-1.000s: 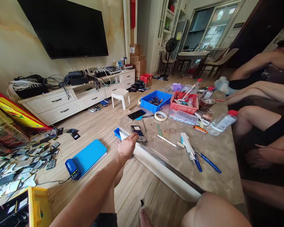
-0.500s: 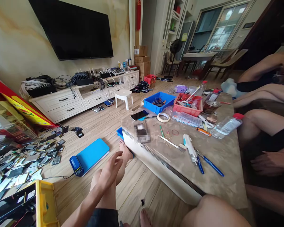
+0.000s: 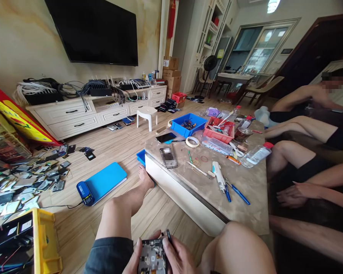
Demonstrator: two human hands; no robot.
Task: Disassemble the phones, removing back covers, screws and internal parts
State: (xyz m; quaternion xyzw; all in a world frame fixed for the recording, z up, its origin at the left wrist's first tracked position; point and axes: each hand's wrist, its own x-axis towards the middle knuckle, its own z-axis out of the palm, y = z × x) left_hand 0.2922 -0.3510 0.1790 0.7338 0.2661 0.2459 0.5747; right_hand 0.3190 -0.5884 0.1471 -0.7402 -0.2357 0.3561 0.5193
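At the bottom of the view, above my lap, an opened-up smartphone shows its bare inner parts and a circuit board. My left hand grips its left side, thumb along the edge. From the right, my right hand also holds the phone, its thumb pressed near the top. A thin dark piece sticks up by the right fingers; I cannot tell whether it is a tool or part of the phone. The lower ends of both hands and the phone are cut off by the frame.
On the low table lie a white-green tool, blue-handled pliers, a tape roll, another phone, and red and blue bins. A blue heating mat and yellow crate stand left. Other people sit right.
My left hand, earlier empty and stretched out over my left leg, has come back to my lap. Both hands and the opened smartphone are now in view. The view has shifted slightly right.
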